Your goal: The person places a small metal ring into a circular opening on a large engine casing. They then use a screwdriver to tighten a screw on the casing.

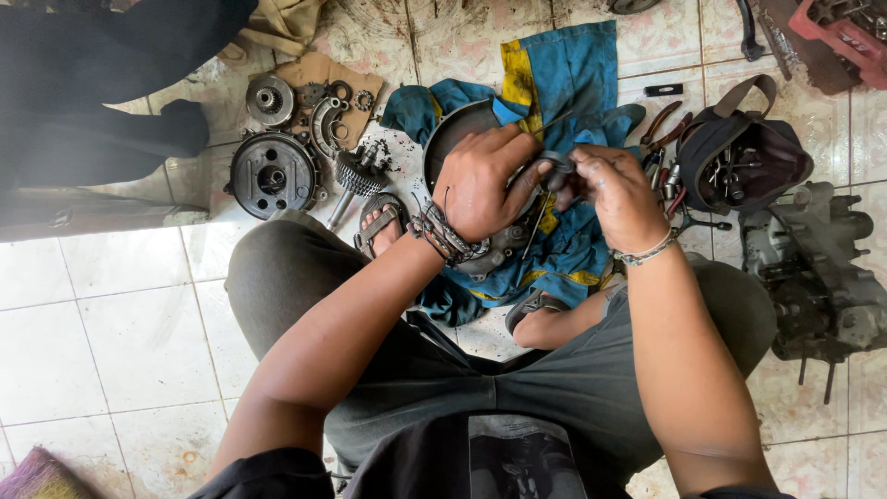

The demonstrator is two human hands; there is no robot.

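Two bare hands meeting over a blue-and-yellow cloth [564, 83] spread on the tiled floor. Left hand [482, 181] closed around a small dark metal ring part [557, 162], thumb pressed to it. Right hand [621, 194] pinching the same part from the other side, a thin metal rod [538, 222] hanging below. Round dark clutch drum [272, 174] well apart to the left; open black tool bag [744, 148] to the right.

Head camera looks steeply down, close above the lap.
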